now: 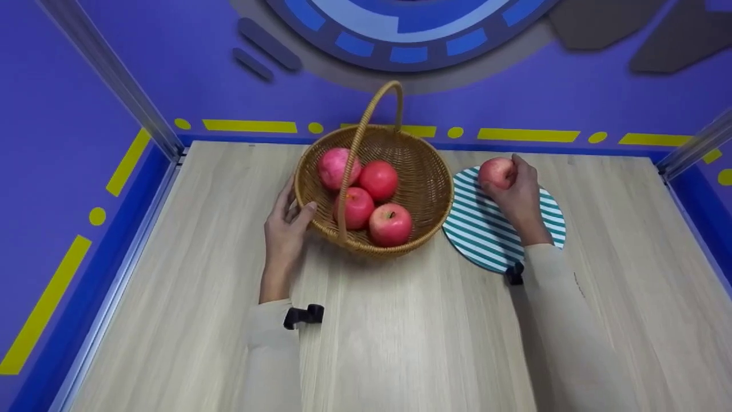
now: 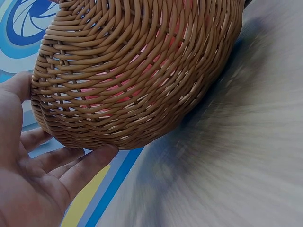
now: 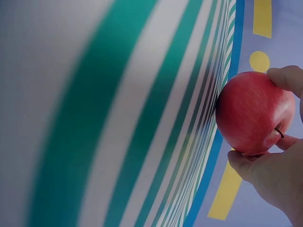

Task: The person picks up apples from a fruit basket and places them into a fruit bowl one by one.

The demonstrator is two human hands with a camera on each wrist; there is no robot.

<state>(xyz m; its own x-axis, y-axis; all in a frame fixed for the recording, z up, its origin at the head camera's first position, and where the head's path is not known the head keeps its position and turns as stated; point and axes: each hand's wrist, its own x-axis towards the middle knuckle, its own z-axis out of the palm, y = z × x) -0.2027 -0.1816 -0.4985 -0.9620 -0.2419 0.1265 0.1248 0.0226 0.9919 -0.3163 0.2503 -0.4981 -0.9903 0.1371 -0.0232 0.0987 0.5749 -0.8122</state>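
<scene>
At the mat (image 1: 476,237), the right grip (image 1: 520,194) held a likely firm, smooth apple (image 1: 495,173), best pinched by its sides; the left grip (image 1: 285,232), a basket (image 1: 426,171).

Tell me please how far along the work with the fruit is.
Looks done: four red fruits, the nearest an apple, lie in the wicker basket. In hand: the right hand pinches another apple at the striped round placemat, while the left hand touches the basket. Remaining, perhaps: this apple, outside the basket, if it belongs inside; one moment cannot show whether it comes or goes.
</scene>
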